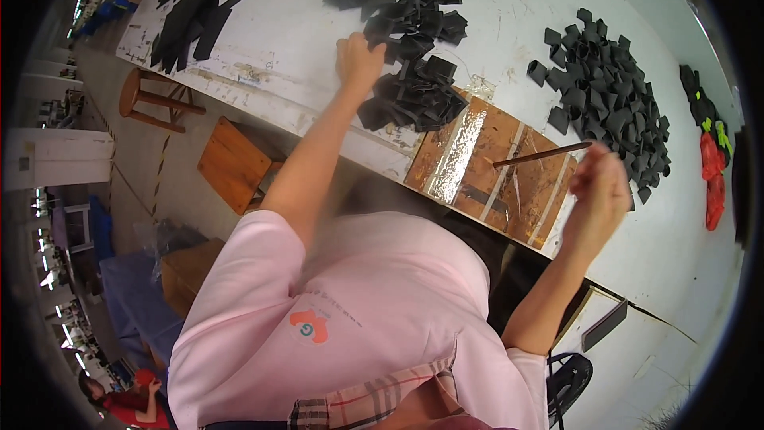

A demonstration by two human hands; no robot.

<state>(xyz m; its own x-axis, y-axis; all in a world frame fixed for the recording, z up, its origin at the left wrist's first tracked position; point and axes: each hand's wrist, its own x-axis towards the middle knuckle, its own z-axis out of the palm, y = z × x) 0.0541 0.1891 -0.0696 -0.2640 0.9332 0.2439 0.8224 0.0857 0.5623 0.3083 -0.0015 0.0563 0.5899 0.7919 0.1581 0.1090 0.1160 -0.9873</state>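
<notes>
On the white table [302,24], black pieces lie in heaps: one pile [410,48] under my left hand [360,60], another heap [605,87] far right. Bare brown board [493,167] sits between them at the near edge. My left fingers curl onto the pile; my right hand [598,191] pinches a thin stick [541,154].

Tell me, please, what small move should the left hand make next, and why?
Probably close on one black piece and draw it toward the brown board: the left hand rests on the edge of the black pile, while the right hand holds a thin stick over that board.
</notes>
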